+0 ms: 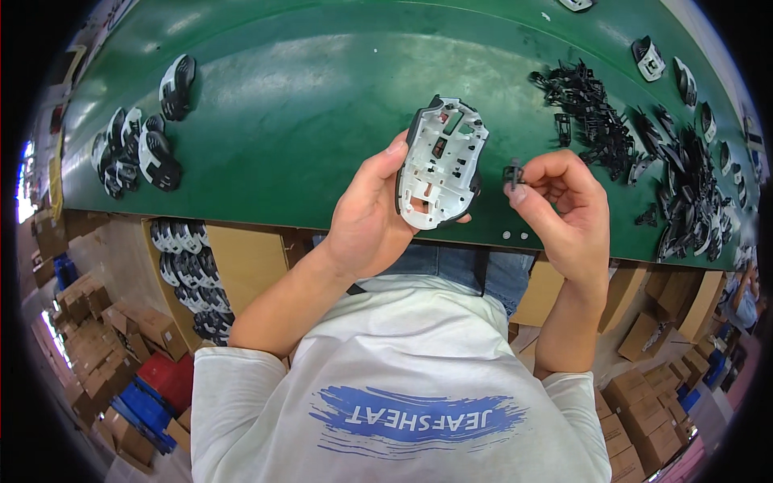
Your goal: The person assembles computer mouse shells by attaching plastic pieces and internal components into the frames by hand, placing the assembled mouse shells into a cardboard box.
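Observation:
My left hand (366,213) grips a computer mouse shell (439,165), its white hollow inside facing up and its dark outer edge showing at the sides. The shell is tilted above the front edge of the green table. To its right, my right hand (568,209) pinches a small black plastic part (513,172) between thumb and fingertips. That part is apart from the shell. Two small white round pieces (515,236) lie on the table edge below my right hand.
A heap of small black plastic parts (592,121) lies on the green table (282,121) at right, beside a pile of longer black pieces (692,193). More mouse shells (157,157) stand at left. A box of shells (189,266) sits below the table, with cartons (88,346) beyond.

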Demonstrator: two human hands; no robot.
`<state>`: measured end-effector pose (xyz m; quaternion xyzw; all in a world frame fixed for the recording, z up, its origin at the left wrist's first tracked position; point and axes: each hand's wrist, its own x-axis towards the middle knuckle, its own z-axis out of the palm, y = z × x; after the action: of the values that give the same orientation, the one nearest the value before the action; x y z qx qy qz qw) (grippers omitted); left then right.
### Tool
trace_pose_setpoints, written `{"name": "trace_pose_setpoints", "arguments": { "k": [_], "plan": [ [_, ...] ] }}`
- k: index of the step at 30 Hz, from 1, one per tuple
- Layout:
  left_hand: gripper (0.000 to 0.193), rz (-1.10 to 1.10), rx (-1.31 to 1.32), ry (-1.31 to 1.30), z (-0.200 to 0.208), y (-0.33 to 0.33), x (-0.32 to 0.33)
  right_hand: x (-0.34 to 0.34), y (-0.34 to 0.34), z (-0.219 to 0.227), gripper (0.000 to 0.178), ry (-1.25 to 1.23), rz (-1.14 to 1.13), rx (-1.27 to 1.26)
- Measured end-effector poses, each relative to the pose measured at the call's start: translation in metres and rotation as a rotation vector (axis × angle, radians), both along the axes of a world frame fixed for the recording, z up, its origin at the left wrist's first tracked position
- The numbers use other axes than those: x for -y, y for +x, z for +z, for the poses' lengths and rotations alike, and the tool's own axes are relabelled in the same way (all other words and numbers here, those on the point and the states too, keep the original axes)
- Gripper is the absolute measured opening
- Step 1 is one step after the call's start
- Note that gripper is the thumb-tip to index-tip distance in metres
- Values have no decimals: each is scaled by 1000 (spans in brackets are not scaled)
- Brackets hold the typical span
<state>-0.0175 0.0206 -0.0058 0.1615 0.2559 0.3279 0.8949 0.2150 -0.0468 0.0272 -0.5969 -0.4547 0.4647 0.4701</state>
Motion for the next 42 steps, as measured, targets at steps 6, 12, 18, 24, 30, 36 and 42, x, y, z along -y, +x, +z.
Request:
{"name": "trace_pose_setpoints", "arguments": {
  "k": [6, 12, 18, 24, 30, 36, 42],
  "plan": [
    [57, 11, 37, -15, -8, -6, 2, -3, -10, -15, 14, 145, 219, -119],
    [60, 9, -11, 135, -12, -5, 8, 8, -33, -18, 13, -68, 55, -245],
    [78, -32, -91, 265, -18, -4, 19, 11, -55, -11, 10, -152, -57, -131],
    [80, -81, -19, 357, -23, -7, 21, 5, -65, -10, 8, 99, -48, 344],
    [77, -19, -62, 281, -20, -7, 21, -5, -62, -13, 18, 368, -13, 620],
    [73, -66, 59, 248, -28, -10, 13, -5, -54, -22, 27, 475, 75, 742],
    [71, -47, 10, 242, -21, -5, 15, -2, -53, -22, 27, 443, 102, 853]
  ]
}}
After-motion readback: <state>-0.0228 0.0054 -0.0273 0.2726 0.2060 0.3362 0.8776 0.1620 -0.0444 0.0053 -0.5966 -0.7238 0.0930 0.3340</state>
